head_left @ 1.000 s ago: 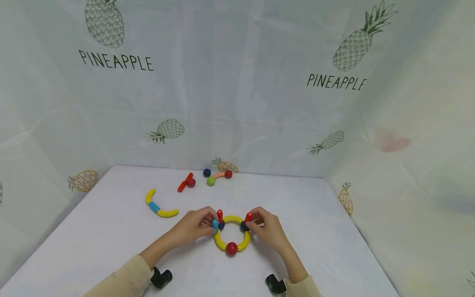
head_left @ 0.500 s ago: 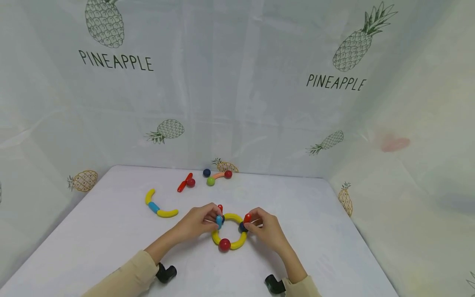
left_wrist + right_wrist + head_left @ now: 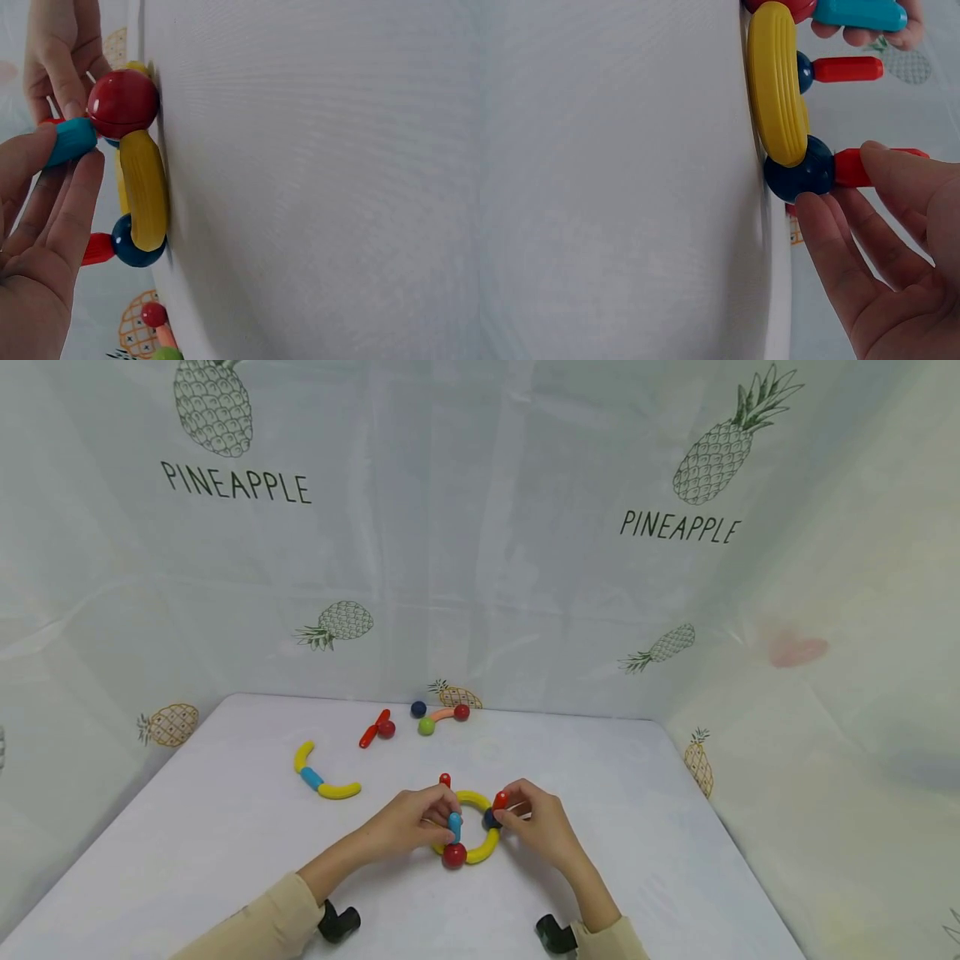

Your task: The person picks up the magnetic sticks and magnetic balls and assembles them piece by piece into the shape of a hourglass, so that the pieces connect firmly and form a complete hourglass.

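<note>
- the left hand (image 3: pixel 412 820) is pinching the blue rod (image 3: pixel 455 827) between thumb and fingers, its lower end meeting the red ball (image 3: pixel 454 856) at the near side of the yellow ring (image 3: pixel 482 848), which is lying on the white table (image 3: pixel 637 860).
- the right hand (image 3: pixel 546 827) is gripping a red rod (image 3: pixel 501 800) that is standing on the dark blue ball (image 3: pixel 795 184), a fingertip seemingly touching that ball.
- doing this well is probably calling for square seating: keeping the blue rod pointing straight up over the red ball, pressing gently with the left fingers, and bracing the ring with the right hand so that nothing is twisting apart.
- in the head view the left hand is covering the far-left ball (image 3: pixel 135 256); the left wrist view is showing it, with a second red rod (image 3: pixel 97 249) rising from it.
- the right wrist view's top edge is cutting off the red ball, and whether the blue rod is fully joined is proving hard to tell.
</note>
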A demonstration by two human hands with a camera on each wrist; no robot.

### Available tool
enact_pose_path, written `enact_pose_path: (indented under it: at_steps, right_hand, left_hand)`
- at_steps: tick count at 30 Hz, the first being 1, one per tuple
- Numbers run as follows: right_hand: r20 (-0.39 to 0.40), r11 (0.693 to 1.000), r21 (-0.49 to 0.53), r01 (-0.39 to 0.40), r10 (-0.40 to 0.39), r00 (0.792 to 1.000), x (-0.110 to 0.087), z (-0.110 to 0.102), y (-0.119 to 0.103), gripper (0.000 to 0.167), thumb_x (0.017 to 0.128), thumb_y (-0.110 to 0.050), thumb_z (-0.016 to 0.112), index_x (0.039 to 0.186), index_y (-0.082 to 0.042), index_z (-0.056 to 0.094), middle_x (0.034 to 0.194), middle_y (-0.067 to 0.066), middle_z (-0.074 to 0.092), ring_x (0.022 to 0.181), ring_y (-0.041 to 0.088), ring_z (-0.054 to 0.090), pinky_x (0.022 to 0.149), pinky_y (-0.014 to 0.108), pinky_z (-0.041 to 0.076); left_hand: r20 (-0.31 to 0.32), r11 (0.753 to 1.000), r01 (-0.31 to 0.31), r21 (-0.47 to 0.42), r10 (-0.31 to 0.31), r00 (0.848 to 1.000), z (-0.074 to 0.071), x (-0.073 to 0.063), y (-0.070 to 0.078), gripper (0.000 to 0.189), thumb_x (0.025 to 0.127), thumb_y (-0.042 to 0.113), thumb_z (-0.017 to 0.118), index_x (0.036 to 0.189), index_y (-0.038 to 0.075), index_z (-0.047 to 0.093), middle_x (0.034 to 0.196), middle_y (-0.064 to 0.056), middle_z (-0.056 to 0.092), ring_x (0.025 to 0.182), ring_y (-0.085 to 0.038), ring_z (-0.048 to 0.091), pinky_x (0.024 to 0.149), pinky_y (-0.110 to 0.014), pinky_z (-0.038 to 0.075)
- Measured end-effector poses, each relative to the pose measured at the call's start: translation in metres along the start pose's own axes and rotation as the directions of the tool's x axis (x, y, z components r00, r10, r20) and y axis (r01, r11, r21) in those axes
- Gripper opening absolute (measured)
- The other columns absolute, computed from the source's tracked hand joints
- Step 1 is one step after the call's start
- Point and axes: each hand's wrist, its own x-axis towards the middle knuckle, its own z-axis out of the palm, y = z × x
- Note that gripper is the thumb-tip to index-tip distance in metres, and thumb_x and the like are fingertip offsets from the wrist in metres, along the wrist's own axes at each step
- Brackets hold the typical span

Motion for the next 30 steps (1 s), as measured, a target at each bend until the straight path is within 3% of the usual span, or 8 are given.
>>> enact_pose_path:
  at_steps: [8, 18, 30]
  right_hand:
    - [0.002, 1.0, -0.002, 0.001, -0.001, 1.0, 0.0, -0.0002, -0.0004, 0.02, 0.098, -0.022, 0.079, 0.114, -0.018, 0.069, 0.107, -0.002, 0.075, 0.095, 0.017, 0.071, 0.081, 0.027, 0.062]
    - [-0.016, 1.0, -0.023, -0.011, 0.011, 1.0, -0.0006, 0.0005, -0.0003, 0.021, 0.097, -0.022, 0.08, 0.114, -0.018, 0.069, 0.107, -0.001, 0.075, 0.093, 0.016, 0.07, 0.078, 0.026, 0.062]
    - [-0.013, 1.0, -0.01, -0.012, 0.012, 1.0, 0.0001, 0.0, 0.0002, 0.019, 0.098, -0.023, 0.08, 0.113, -0.02, 0.069, 0.107, -0.002, 0.074, 0.092, 0.015, 0.069, 0.077, 0.023, 0.059]
  left_hand:
    - [0.01, 1.0, 0.001, -0.007, -0.001, 1.0, 0.0008, -0.0006, -0.0011, 0.03, 0.097, 0.019, 0.08, 0.122, 0.022, 0.063, 0.108, 0.009, 0.072, 0.102, -0.011, 0.07, 0.09, -0.023, 0.06]
    - [-0.062, 1.0, 0.019, 0.026, -0.017, 0.998, -0.0034, 0.0003, -0.0066, 0.029, 0.097, 0.013, 0.079, 0.121, 0.018, 0.063, 0.111, 0.007, 0.072, 0.105, -0.013, 0.069, 0.092, -0.025, 0.061]
    - [-0.031, 1.0, -0.017, 0.006, 0.017, 0.999, -0.0012, 0.0, -0.0002, 0.028, 0.096, 0.009, 0.079, 0.118, 0.02, 0.064, 0.11, 0.006, 0.072, 0.106, -0.014, 0.069, 0.092, -0.026, 0.061]
